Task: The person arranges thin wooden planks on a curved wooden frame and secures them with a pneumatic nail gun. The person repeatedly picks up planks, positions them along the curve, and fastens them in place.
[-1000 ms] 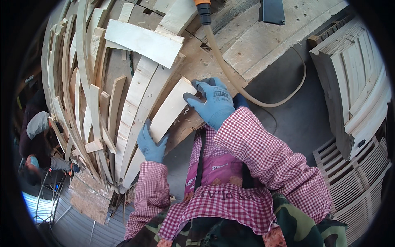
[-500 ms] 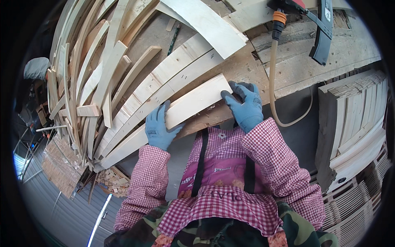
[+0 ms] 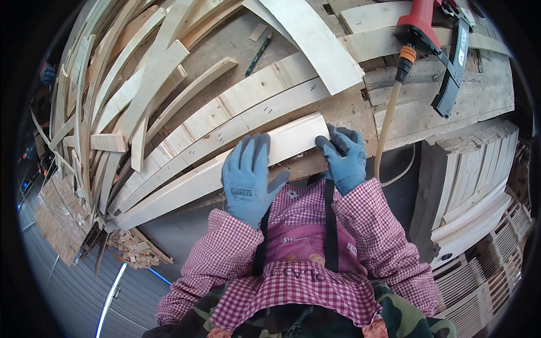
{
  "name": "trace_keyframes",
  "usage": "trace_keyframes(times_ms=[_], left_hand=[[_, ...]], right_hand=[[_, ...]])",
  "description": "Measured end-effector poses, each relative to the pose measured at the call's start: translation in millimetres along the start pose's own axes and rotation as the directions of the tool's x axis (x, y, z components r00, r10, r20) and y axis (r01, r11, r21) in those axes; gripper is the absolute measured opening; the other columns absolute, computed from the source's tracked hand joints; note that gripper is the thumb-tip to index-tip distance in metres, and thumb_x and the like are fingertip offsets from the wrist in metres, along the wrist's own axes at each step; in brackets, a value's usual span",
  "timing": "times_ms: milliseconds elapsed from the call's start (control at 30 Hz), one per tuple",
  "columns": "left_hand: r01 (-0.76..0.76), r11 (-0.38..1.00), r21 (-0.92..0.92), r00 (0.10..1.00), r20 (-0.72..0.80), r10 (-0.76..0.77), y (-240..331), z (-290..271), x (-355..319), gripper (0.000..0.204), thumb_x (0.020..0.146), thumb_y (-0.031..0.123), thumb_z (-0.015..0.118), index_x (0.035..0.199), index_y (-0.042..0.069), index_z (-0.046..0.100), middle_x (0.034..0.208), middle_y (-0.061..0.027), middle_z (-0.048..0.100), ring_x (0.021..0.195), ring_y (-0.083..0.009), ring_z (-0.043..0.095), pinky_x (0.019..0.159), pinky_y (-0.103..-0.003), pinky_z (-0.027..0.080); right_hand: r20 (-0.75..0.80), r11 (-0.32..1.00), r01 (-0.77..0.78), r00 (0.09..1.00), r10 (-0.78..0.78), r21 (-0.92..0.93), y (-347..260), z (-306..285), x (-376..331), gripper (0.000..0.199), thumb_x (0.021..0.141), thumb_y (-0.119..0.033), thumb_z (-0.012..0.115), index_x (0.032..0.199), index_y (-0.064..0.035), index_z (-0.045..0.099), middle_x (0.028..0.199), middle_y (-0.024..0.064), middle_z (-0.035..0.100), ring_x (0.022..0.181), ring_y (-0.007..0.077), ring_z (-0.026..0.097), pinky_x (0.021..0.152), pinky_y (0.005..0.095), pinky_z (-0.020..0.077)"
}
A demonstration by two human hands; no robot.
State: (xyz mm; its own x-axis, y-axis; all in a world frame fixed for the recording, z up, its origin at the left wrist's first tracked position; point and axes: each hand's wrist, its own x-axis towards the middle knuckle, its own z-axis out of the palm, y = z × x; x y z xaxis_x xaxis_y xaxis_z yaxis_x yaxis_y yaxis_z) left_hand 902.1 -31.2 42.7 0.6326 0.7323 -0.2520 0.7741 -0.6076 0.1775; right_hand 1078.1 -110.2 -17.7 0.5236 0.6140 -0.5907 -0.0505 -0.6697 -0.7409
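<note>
Both my hands wear blue gloves with dark fingertips. My left hand (image 3: 246, 174) lies over a pale wooden strip (image 3: 296, 138), its fingers stretched out across the top and the thumb spread toward me. At the strip's right end my right hand (image 3: 345, 158) has its fingers curled and closed on the end. Left of my left hand, a long pale strip (image 3: 169, 200) runs to the near left; the glove hides whether it is the same piece. Just beyond lies a curved wooden strip with several staple marks (image 3: 225, 132), against a wider curved plank (image 3: 208, 118).
Many curved wood strips (image 3: 135, 96) are heaped at the left. A broad pale board (image 3: 315, 45) lies across the far planks. A red air stapler (image 3: 420, 25) with a tan hose (image 3: 389, 118) rests at the far right. Stacked wood (image 3: 468, 174) stands right; a green pencil-like stick (image 3: 258, 55) lies farther off.
My left hand has moved right and flattened over the strip, fingers now stretched out. My right hand stays at the right end. The view has shifted, showing more of the stapler.
</note>
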Motion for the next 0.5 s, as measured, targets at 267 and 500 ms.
trace_keyframes(times_ms=[267,500], left_hand=[[0.005,1.000,0.005,1.000,-0.001,-0.005,4.1,48.3,22.9,0.092,0.072,0.049,0.071,0.141,0.004,0.029,0.131,-0.0172,0.040,0.121,-0.0340,0.037,0.103,-0.047,0.027],[0.006,0.996,0.092,1.000,-0.020,-0.004,-3.4,63.3,19.4,0.096,0.066,0.043,0.077,0.140,0.006,0.029,0.133,-0.0158,0.038,0.122,-0.0337,0.036,0.104,-0.046,0.026]], right_hand=[[-0.027,0.982,0.143,0.989,-0.148,-0.119,6.7,5.0,-4.8,0.040,0.080,-0.024,0.070,0.116,-0.0068,0.064,0.110,0.0142,0.050,0.099,0.0266,0.054,0.085,0.0350,0.0465],[0.057,0.896,0.261,0.964,-0.258,-0.360,12.7,1.0,-12.8,0.053,0.078,-0.027,0.066,0.129,-0.0153,0.052,0.118,0.0126,0.048,0.109,0.0308,0.045,0.093,0.0437,0.0377]])
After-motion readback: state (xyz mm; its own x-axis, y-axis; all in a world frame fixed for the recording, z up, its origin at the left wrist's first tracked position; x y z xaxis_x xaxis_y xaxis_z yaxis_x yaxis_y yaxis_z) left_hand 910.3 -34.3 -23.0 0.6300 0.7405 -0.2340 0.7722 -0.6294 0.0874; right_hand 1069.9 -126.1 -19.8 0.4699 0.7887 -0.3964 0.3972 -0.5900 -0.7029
